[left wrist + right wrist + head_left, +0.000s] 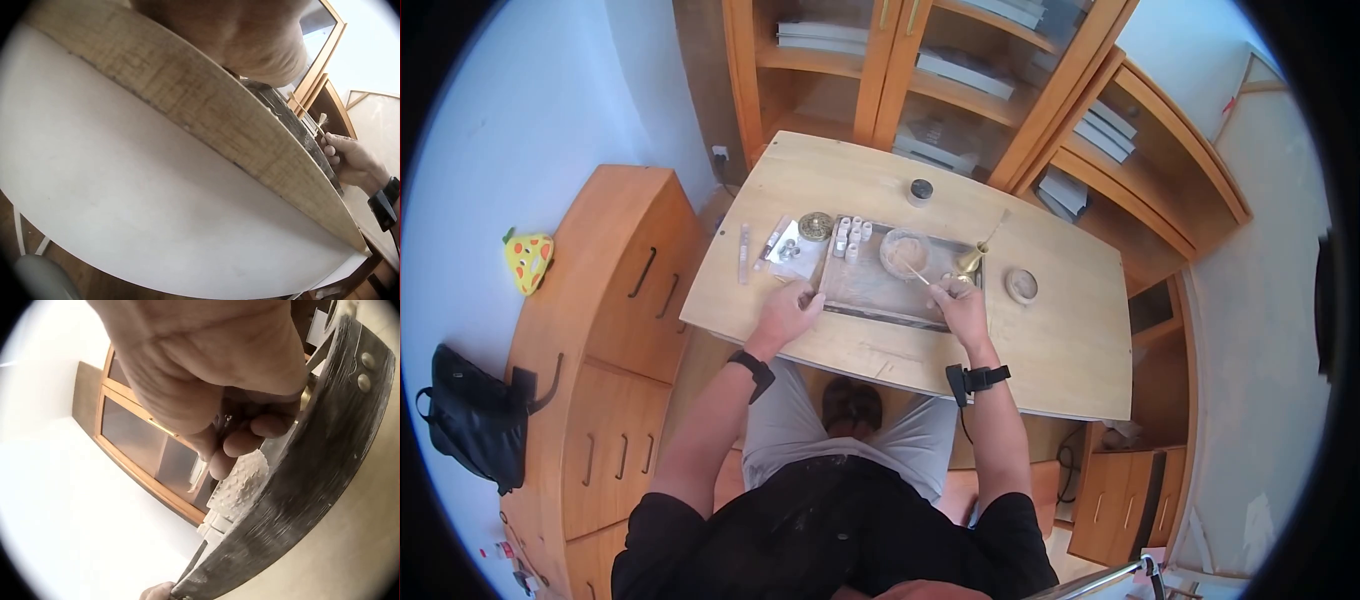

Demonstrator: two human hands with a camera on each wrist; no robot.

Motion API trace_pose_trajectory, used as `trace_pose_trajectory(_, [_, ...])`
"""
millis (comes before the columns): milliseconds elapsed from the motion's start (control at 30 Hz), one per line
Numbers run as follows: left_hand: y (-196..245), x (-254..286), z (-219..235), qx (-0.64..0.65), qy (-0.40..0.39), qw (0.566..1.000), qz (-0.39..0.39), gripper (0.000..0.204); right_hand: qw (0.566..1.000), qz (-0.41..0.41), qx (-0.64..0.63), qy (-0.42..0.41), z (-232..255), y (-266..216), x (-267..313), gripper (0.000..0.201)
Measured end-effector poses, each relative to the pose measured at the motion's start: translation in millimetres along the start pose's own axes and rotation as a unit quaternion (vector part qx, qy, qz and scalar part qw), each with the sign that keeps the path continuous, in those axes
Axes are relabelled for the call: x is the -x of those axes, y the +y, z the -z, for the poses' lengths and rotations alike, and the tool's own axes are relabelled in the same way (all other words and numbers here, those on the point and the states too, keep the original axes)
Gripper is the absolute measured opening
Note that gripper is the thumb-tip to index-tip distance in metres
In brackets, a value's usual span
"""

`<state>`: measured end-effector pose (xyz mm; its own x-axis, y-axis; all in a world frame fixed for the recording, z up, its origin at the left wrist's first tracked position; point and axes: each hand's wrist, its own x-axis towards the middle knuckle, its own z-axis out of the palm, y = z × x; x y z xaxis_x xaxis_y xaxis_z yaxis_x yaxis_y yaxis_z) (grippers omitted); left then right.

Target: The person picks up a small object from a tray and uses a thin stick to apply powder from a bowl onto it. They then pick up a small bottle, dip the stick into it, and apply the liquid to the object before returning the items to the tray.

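My right hand (958, 308) pinches a thin pale stick (917, 274) over the tray's right part. The stick's lower end reaches into a round bowl (884, 254) holding pale powder; the right wrist view shows the bowl's bumpy outer wall (240, 487). Beneath the bowl is a dark-rimmed rectangular tray (855, 290). My left hand (788, 314) rests at the table's front edge, fingers loosely bent, fingertips right at the tray's front left corner. In the left wrist view the palm side hides its fingers. Several small white bottles (854, 233) stand at the tray's back left.
A brass vase (970, 262) with a brush stands right of the bowl. On the table (1060, 340) are a round open jar (1021, 286), a black-lidded jar (920, 192), a patterned round brass piece (815, 226) and a white sheet (798, 258) with small items. Cabinets stand behind.
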<state>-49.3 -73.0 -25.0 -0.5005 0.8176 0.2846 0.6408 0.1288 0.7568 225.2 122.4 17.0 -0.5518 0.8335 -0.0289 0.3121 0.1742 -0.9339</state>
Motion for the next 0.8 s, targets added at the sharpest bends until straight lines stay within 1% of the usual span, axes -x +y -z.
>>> trace_pose_trajectory(67, [0,0,0,-0.002,-0.003,1.0,0.003,0.021,1.0,-0.005,0.01,-0.014,-3,-4,3,0.018])
trace_pose_trajectory(167, [-3,0,-1,0.003,0.002,1.0,-0.004,0.022,0.995,0.036,0.092,-0.027,-15,-15,9,0.017])
trace_pose_trajectory(233, [-2,0,1,0.008,0.011,1.0,-0.019,0.023,0.978,0.106,0.18,-0.007,-25,-21,7,0.015])
trace_pose_trajectory(267, [0,0,2,0.008,0.006,1.0,-0.011,0.023,0.965,0.14,0.222,0.002,-30,-24,5,0.015])
trace_pose_trajectory(333, [3,0,4,0.006,-0.003,1.0,0.006,0.025,0.947,0.173,0.268,0.024,-43,-29,0,0.014])
trace_pose_trajectory(367, [2,1,4,0.007,0.0,1.0,0.0,0.025,0.937,0.189,0.29,0.035,-49,-31,-1,0.014])
trace_pose_trajectory(433, [2,1,4,0.009,0.007,1.0,-0.015,0.024,0.931,0.196,0.306,0.021,-60,-28,-7,0.014])
trace_pose_trajectory(467, [4,0,4,0.013,0.006,1.0,-0.007,0.024,0.928,0.199,0.314,0.014,-63,-26,-10,0.014])
trace_pose_trajectory(533, [7,1,6,0.021,0.003,1.0,0.011,0.025,0.928,0.225,0.297,-0.031,-61,-24,-11,0.013])
trace_pose_trajectory(567, [4,1,5,0.018,0.004,1.0,0.006,0.025,0.926,0.237,0.288,-0.053,-59,-24,-10,0.013])
trace_pose_trajectory(633, [1,1,2,0.015,0.005,1.0,-0.003,0.025,0.93,0.231,0.276,-0.077,-55,-27,-6,0.012])
trace_pose_trajectory(767, [1,0,2,0.015,-0.001,1.0,0.007,0.025,0.939,0.225,0.231,-0.116,-47,-29,-3,0.011])
trace_pose_trajectory(800, [1,0,3,0.014,-0.002,1.0,0.006,0.025,0.945,0.21,0.221,-0.121,-46,-27,-4,0.011])
